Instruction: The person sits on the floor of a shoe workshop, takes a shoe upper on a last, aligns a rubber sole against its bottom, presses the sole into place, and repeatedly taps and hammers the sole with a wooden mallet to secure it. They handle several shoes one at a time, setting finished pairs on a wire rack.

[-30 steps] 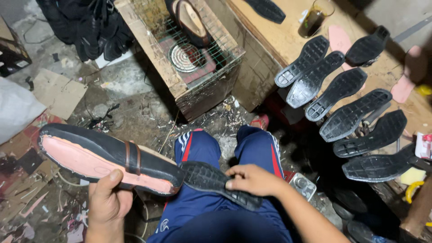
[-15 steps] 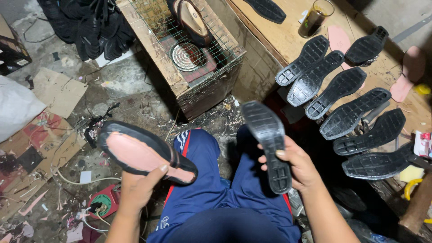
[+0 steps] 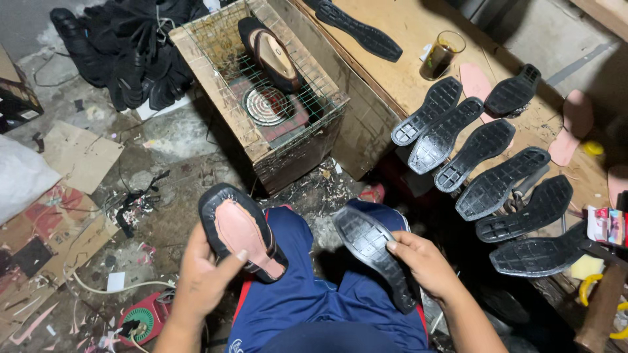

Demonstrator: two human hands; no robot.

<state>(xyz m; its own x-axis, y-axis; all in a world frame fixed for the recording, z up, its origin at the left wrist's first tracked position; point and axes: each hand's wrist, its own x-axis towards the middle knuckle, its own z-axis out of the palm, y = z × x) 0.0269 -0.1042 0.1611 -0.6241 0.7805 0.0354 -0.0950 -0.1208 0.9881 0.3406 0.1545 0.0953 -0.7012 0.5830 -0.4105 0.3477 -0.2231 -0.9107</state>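
Observation:
My left hand (image 3: 204, 280) grips a black shoe upper (image 3: 241, 232) turned bottom up, its pink insole board showing. My right hand (image 3: 425, 261) holds a black rubber outsole (image 3: 374, 255) by its edge, tread side up, angled across my right knee. The two pieces are apart, about a hand's width between them, above my blue trousers (image 3: 314, 301).
A wooden bench (image 3: 392, 39) at right carries a row of several black outsoles (image 3: 487, 167), pink insoles and a glass of dark liquid (image 3: 443, 55). Ahead stands a wire-mesh crate (image 3: 261, 98) with a round heater coil and a shoe on top. Scraps, cardboard and cable litter the floor.
The upper and the outsole were held together across my lap, then pulled apart. The upper has turned to point away from me and the outsole has dropped lower over my right knee.

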